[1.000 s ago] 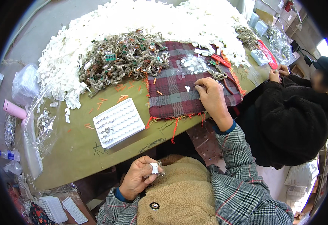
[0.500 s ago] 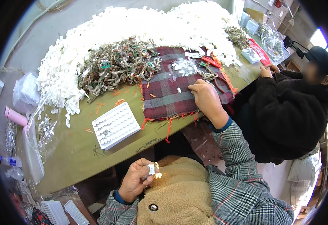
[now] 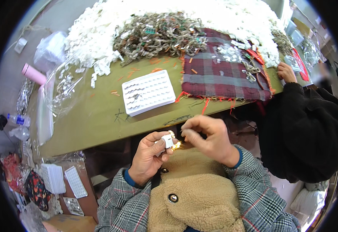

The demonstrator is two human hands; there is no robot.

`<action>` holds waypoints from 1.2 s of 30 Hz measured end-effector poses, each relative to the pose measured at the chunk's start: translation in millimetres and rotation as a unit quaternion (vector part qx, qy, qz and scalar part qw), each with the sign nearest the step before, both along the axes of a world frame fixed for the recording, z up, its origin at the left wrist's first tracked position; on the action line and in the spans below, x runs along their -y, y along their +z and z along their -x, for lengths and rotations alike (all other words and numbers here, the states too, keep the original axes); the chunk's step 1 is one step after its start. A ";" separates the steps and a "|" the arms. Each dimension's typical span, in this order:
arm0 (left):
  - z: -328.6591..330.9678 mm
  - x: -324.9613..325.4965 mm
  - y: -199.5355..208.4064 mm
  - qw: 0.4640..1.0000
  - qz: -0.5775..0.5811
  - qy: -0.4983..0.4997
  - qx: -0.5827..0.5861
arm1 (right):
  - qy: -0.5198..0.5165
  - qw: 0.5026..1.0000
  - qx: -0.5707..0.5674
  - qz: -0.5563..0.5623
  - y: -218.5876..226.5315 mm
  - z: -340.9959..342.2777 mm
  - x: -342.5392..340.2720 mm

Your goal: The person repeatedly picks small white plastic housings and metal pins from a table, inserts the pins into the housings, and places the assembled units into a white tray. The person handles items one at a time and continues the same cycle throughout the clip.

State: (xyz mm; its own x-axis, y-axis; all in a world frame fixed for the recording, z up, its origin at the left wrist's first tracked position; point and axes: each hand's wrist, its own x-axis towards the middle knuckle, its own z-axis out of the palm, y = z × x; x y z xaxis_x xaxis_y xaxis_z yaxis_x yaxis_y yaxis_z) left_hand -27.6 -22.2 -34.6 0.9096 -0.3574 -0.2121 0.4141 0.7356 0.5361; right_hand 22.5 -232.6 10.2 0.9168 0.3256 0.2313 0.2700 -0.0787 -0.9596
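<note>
My left hand (image 3: pixel 145 156) grips a small white plastic battery case (image 3: pixel 168 141) between thumb and fingers, in front of my fleece apron. Next to the case glow small yellow lights (image 3: pixel 176 145). Just right of them hovers my right hand (image 3: pixel 213 139), thumb and fingertips pinched together; whatever they hold, if anything, is too small and blurred to make out. Beyond my hands a white tray (image 3: pixel 149 111) with rows of round, coin-like pieces lies on the green table (image 3: pixel 95 127). Right of the tray spreads a plaid cloth (image 3: pixel 219 79) carrying a scatter of small translucent pieces (image 3: pixel 230 53).
Behind the tray rises a heap of tangled string lights (image 3: pixel 157 36), backed by a large pile of white cases (image 3: pixel 87 31). Red-handled tools (image 3: pixel 256 56) rest on the cloth. Orange strips (image 3: pixel 157 70) lie near the tray. At right sits a person in black (image 3: pixel 300 131).
My right hand has drawn back from the plaid cloth to beside the lit case. The left hand still holds the case. My view has shifted, and the neighbouring person leans lower.
</note>
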 end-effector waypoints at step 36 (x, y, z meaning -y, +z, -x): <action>14.1 11.2 9.4 0.995 -0.066 0.073 -0.003 | 0.060 0.976 0.206 0.033 -12.9 7.7 -21.6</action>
State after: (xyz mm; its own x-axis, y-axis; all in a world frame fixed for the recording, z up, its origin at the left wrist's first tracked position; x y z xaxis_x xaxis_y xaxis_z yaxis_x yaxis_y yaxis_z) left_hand -41.7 -33.3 -25.1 0.9482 -0.1908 -0.2539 0.3118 0.7113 0.6299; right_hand 14.8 -211.1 -2.7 0.7047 0.4512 0.5476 0.6430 -0.0799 -0.7617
